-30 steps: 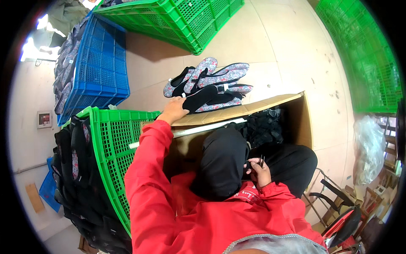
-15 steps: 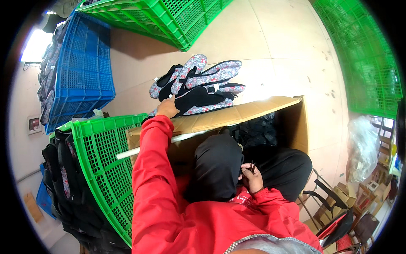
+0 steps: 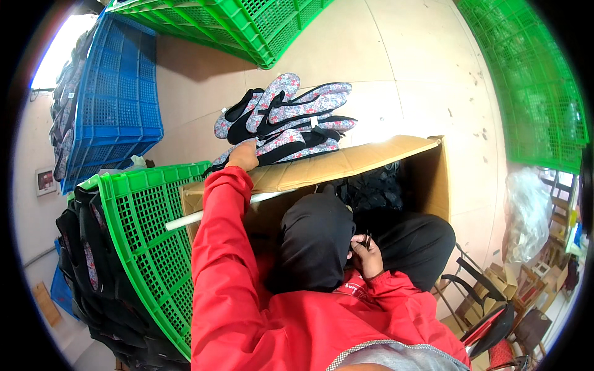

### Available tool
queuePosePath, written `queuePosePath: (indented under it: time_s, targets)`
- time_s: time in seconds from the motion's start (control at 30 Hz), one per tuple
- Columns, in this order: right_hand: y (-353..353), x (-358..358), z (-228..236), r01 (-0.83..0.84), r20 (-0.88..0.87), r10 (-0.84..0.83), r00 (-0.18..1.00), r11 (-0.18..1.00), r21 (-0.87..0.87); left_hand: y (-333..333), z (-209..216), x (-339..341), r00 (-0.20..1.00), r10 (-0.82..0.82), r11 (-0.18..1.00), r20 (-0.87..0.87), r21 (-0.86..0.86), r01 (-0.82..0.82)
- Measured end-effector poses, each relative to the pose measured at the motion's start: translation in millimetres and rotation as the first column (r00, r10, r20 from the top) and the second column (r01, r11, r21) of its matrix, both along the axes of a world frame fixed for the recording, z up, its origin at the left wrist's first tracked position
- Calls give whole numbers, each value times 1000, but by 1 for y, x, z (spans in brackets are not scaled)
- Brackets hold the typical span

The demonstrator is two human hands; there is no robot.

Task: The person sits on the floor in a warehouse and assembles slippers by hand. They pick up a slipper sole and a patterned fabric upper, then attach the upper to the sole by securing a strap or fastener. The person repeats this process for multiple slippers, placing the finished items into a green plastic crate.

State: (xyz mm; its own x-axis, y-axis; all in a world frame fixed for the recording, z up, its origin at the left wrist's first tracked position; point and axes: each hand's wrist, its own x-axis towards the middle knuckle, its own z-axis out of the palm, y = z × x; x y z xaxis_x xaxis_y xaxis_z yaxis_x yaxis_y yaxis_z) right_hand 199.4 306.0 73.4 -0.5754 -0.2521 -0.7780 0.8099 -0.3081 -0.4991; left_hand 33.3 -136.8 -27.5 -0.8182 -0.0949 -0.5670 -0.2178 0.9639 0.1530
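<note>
Floral-patterned slippers with black parts (image 3: 309, 105) lie in a loose pile on the floor, just beyond the cardboard box. My left hand (image 3: 243, 156) reaches over the box edge and has its fingers closed on the near slipper (image 3: 281, 145), whose patterned sole faces up. Its fingertips are partly hidden. Close to my body, above my lap, my right hand (image 3: 370, 260) is closed round small dark thread snips (image 3: 368, 239); two thin points stick out, and the rest is covered by the fingers.
An open cardboard box (image 3: 346, 166) surrounds my knees, with dark pieces (image 3: 374, 188) inside. A white rod (image 3: 185, 220) lies across its left corner. Green crates (image 3: 148, 235) and a blue crate (image 3: 124, 93) stand to the left, another green crate (image 3: 247, 31) ahead. Chairs (image 3: 489, 290) are right.
At the near side of the pile my left hand has turned the slipper, so patterned sole shows where black was uppermost. The right hand stays in place with the snips.
</note>
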Motion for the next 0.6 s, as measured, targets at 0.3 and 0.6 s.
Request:
queuePosePath:
  time_s: [0.3, 0.6]
  targets:
    - [-2, -9, 22, -26, 55, 23, 998, 999, 41, 25, 29, 6, 986, -167, 976, 3, -141, 165]
    - [-2, -6, 43, 4, 104, -7, 995, 1000, 22, 67, 146, 25, 732, -282, 957, -620, -239, 166]
